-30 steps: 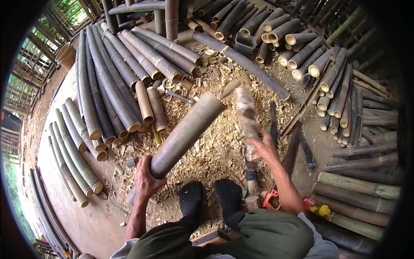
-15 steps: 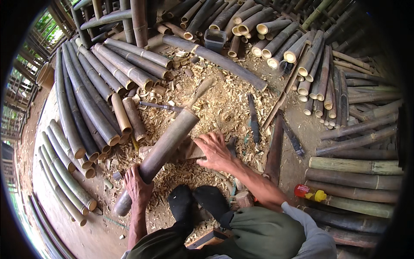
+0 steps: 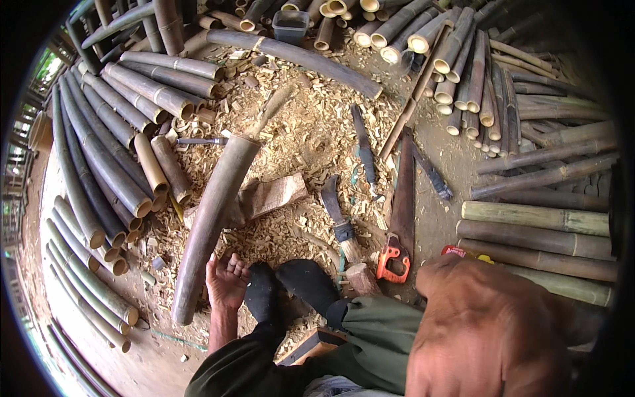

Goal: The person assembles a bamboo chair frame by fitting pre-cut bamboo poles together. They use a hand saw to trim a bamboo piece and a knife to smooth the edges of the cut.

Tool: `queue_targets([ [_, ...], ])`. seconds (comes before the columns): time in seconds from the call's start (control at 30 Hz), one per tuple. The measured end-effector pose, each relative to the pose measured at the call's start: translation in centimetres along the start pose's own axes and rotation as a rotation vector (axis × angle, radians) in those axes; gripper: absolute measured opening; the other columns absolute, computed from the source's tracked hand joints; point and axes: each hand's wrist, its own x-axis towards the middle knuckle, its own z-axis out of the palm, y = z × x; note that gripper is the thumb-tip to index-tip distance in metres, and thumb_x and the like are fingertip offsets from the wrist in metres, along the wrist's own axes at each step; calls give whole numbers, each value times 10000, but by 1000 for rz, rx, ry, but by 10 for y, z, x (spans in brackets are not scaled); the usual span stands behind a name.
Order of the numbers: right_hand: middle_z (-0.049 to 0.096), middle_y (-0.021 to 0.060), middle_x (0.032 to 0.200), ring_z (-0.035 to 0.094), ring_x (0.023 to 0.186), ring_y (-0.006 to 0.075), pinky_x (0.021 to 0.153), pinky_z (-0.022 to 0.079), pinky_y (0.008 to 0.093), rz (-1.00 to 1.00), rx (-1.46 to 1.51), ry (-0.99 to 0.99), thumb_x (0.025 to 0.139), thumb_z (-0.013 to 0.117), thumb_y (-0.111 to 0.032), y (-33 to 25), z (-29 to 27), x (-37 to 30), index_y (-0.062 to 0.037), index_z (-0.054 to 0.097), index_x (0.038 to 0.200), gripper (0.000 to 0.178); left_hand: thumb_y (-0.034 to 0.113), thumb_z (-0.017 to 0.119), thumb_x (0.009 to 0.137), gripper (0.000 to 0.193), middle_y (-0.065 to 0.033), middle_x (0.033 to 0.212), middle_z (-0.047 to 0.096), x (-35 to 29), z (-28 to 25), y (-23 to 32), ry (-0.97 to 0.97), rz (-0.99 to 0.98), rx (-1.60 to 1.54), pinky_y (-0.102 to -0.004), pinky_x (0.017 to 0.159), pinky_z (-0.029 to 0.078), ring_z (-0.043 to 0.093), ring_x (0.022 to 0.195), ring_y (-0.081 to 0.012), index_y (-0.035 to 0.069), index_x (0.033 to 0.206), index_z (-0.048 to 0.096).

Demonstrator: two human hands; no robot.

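A thick dark bamboo tube (image 3: 215,218) leans across a wooden block (image 3: 278,197), a narrow tongue sticking out past its far end. Beside the tube's near part, my left hand (image 3: 227,283) is palm up with fingers loosely bent and apart, gripping nothing; its thumb is close to the tube, and whether they touch is unclear. My right hand (image 3: 486,324) looms large at the lower right, its fingers mostly hidden. A curved blade with a wrapped grip (image 3: 342,228) lies right of the block, and an orange-handled handsaw (image 3: 402,205) lies farther right.
Wood chips (image 3: 317,145) cover the ground. Stacked bamboo poles (image 3: 119,152) lie at left, with more bamboo poles (image 3: 542,231) at right. A dark-handled tool (image 3: 365,155) and a slim blade (image 3: 202,140) rest among the chips. A dark plastic tub (image 3: 291,30) stands at the back.
My left hand has let go of the bamboo tube and turned palm up. My right hand has left the wooden block and come back to the lower right, close to the camera. The view has shifted.
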Motion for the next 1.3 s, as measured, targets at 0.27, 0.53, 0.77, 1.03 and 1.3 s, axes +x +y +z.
queue_targets([
  [0.27, 685, 144, 1113, 692, 828, 213, 793, 596, 405, -48, -88, 96, 954, 741, -376, -27, 13, -14, -89, 455, 1556, 726, 273, 740, 961, 245, -69, 976, 733, 45, 43, -16, 161, 97, 99, -385, 817, 571, 691, 926, -215, 108, 1122, 657],
  [0.53, 693, 142, 1071, 688, 815, 208, 783, 592, 400, -80, -88, 102, 967, 713, -391, -28, 7, -19, -79, 446, 1551, 714, 267, 794, 903, 249, -78, 978, 730, 47, 50, -17, 97, 57, -22, -386, 834, 578, 685, 916, -225, 110, 1042, 658],
  [0.77, 700, 139, 1033, 684, 804, 203, 774, 589, 395, -105, -1, 25, 979, 689, -404, -15, -8, -12, -70, 438, 1547, 705, 398, 890, 808, 719, -163, 1353, 633, 28, 2, 18, 78, 319, -349, -514, 990, 573, 619, 1247, -370, 85, 1384, 594],
  [1.03, 708, 137, 991, 679, 791, 198, 764, 586, 389, -92, 33, -10, 993, 660, -420, -14, -9, 1, -60, 428, 1542, 696, 326, 888, 760, 727, -184, 1360, 630, 35, 21, 23, 154, 433, -452, -589, 1083, 542, 602, 1268, -389, 76, 1377, 597],
  [1.3, 716, 135, 948, 675, 777, 192, 754, 582, 384, -38, 319, 143, 1006, 632, -435, 56, -92, 10, -50, 419, 1537, 689, 317, 860, 809, 737, -230, 1363, 647, -30, 22, 85, -143, 723, -280, -568, 1130, 513, 623, 1271, -401, 22, 1417, 567],
])
